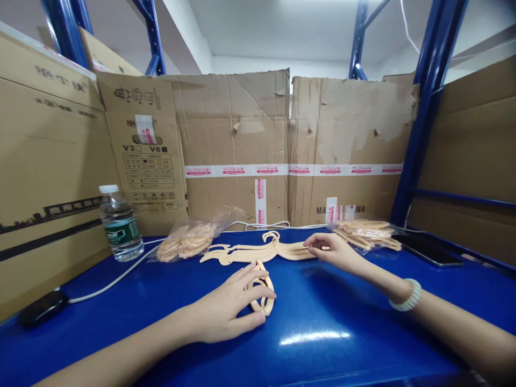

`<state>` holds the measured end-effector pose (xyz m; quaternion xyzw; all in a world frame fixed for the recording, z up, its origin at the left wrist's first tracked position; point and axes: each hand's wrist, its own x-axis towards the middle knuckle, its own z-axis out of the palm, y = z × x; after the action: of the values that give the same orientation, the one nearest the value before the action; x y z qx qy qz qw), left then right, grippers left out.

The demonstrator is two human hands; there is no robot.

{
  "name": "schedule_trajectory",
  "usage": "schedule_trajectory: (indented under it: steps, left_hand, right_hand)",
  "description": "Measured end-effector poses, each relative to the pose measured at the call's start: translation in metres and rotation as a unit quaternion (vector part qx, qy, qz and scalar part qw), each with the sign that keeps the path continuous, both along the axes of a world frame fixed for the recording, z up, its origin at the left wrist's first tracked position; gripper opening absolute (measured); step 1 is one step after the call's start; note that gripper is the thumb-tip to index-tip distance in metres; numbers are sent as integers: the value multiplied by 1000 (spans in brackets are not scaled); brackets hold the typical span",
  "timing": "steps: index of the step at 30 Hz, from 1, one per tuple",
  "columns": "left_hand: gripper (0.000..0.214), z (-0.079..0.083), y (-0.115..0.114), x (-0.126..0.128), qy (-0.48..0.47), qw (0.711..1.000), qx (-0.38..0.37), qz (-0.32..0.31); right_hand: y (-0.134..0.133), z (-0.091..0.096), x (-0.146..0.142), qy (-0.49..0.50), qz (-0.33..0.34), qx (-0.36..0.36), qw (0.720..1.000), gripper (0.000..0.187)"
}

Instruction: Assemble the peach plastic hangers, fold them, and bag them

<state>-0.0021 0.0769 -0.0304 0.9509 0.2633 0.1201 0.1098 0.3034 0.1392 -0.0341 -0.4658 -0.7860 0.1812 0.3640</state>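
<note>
My left hand rests on the blue tabletop with its fingers curled over a small pale wooden ring-shaped piece. My right hand, a bead bracelet on its wrist, reaches forward. Its fingertips pinch the right end of a stack of pale curved wooden pieces lying across the middle of the table. Both arms are bare.
A clear bag of round wooden pieces lies at the left, another bag of long pieces at the right. A water bottle, a white cable, a black mouse and a phone are nearby. Cardboard walls surround the table.
</note>
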Motion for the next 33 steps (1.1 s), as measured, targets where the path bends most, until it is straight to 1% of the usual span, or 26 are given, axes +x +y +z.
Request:
schedule_trajectory:
  steps: [2, 4, 6, 8, 10, 12, 15, 18, 21, 23, 25, 33]
  left_hand:
    - [35, -2, 1, 0, -15, 1000, -19, 13]
    - [36, -4, 4, 0, -59, 997, -33, 28]
    - [31, -8, 10, 1, -130, 989, -36, 53]
    - [23, -11, 19, 1, -203, 974, -37, 95]
    - [19, -14, 27, 1, -260, 952, -56, 153]
    - [20, -17, 34, -1, -304, 925, -95, 207]
    - [22, -21, 41, -2, -359, 881, -154, 266]
    - [24, -23, 43, -3, -410, 842, -198, 290]
    - [25, -22, 44, -2, -440, 817, -232, 292]
    - [25, -22, 44, -2, -448, 809, -244, 293]
    - [24, -21, 45, -2, -451, 807, -248, 288]
    - [27, -25, 45, -3, -450, 815, -236, 276]
  right_hand:
    - [2, -3, 6, -69, -5, 41, 997, 16]
    - [6, -9, 15, -114, -14, 85, 990, 18]
    - [10, -15, 24, -127, -26, 118, 985, 21]
    - [14, -20, 34, -125, -38, 129, 983, 22]
    - [16, -21, 40, -126, -50, 125, 983, 22]
    - [16, -21, 43, -132, -57, 119, 982, 21]
    - [13, -18, 41, -145, -44, 107, 983, 19]
    - [8, -16, 36, -148, -29, 105, 983, 19]
    - [5, -14, 34, -139, -28, 99, 985, 18]
    - [4, -14, 34, -136, -26, 96, 986, 17]
    - [5, -14, 36, -141, -25, 99, 985, 17]
    - [6, -13, 38, -163, -36, 96, 981, 19]
